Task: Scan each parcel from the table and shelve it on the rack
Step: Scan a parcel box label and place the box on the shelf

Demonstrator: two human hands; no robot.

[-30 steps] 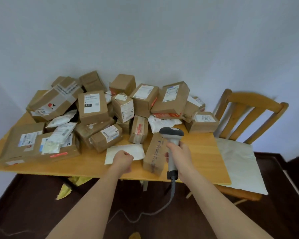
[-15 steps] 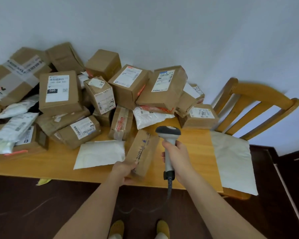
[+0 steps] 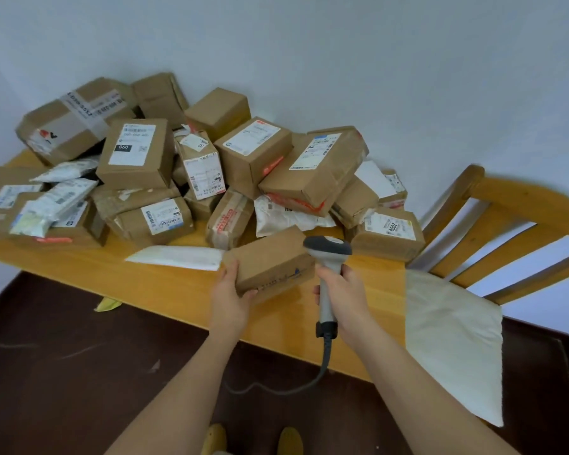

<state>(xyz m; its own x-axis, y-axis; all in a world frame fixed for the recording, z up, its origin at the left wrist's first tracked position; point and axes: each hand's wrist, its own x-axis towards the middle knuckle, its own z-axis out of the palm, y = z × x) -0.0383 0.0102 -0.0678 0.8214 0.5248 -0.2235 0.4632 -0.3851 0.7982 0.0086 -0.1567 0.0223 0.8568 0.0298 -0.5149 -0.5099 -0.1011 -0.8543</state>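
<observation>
At the centre of the frame the left hand [image 3: 231,298] grips the near left end of a small brown cardboard parcel [image 3: 271,262], thumb on its top edge and fingers curled under it, holding it tilted just above the front of the wooden table [image 3: 178,284]. Just right of the parcel, the right hand [image 3: 344,298] is wrapped around the pale handle of a barcode scanner [image 3: 327,270], whose dark grey head sits beside the parcel's right end; its grey cable [image 3: 296,387] loops down over the dark floor. A flat white mailer [image 3: 178,257] lies on the table to the left of the held parcel. Behind, filling the upper left and middle of the frame, a heap of labelled cardboard boxes [image 3: 191,159] and white plastic mail bags is piled against the pale wall. At the right edge stands a wooden chair [image 3: 506,218] with a cream cushion [image 3: 454,339] on its seat. Yellow slippers show at the bottom centre.
</observation>
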